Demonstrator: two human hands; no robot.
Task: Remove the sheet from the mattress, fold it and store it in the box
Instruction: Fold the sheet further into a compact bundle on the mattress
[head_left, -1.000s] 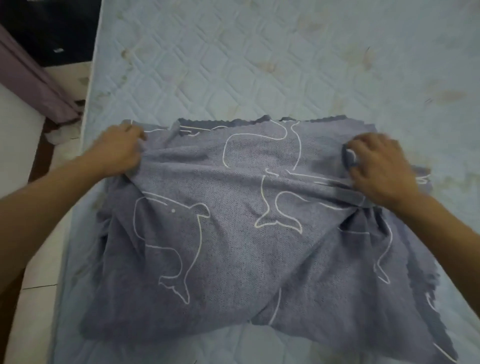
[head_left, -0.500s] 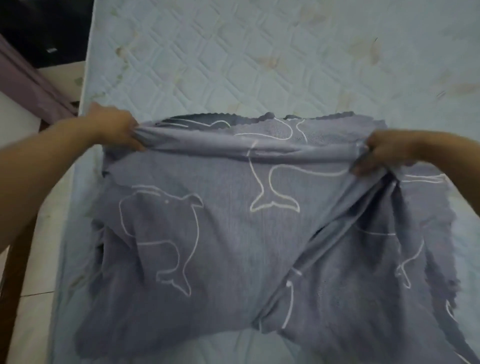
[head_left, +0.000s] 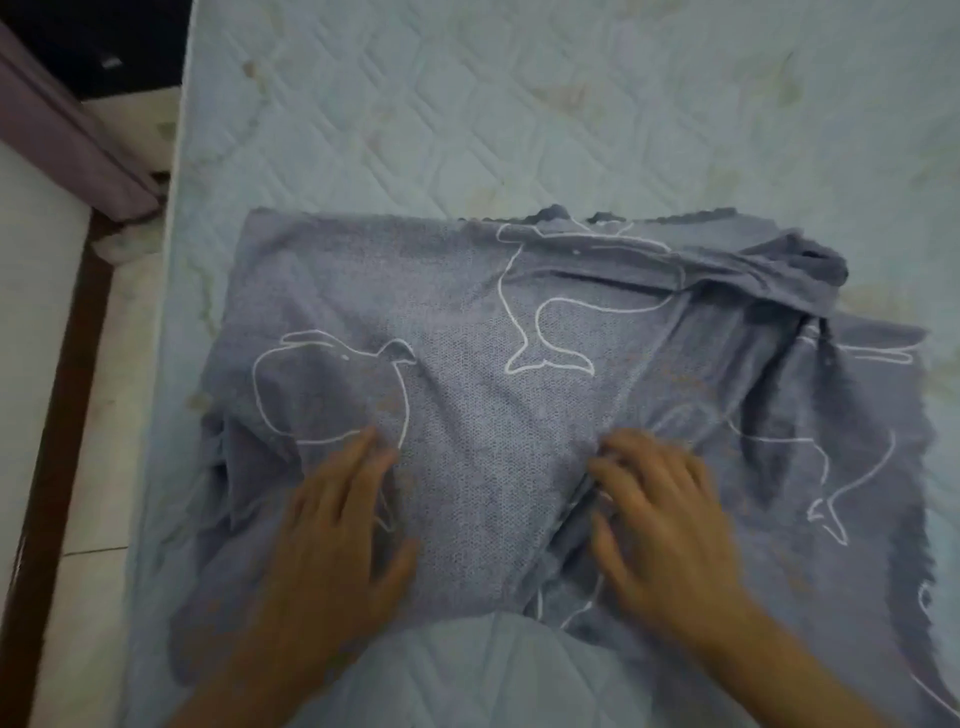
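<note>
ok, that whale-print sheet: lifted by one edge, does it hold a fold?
Probably floppy: the sheet creases softly and bunches at its far right corner, so a fold would likely sag. Likely light; it looks thin. It seems to wrinkle, not slide, where the left hand and right hand press.

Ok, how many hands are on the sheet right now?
2. The left hand lies flat on the sheet left of its middle; the right hand rests right of it.

Sheet (head_left: 467, 291) is reading as matt woven cloth with a grainy speckled weave and white printed outlines. Mattress (head_left: 519, 104) is showing quilted fabric, stitched diamonds, blotchy stains. At 9 o'clock, floor tile (head_left: 88, 467) is looking smooth and slightly glossy, and dark strip (head_left: 57, 415) is looking like wood. Curtain (head_left: 67, 135) at 10 o'clock is looking like matt cloth.
</note>
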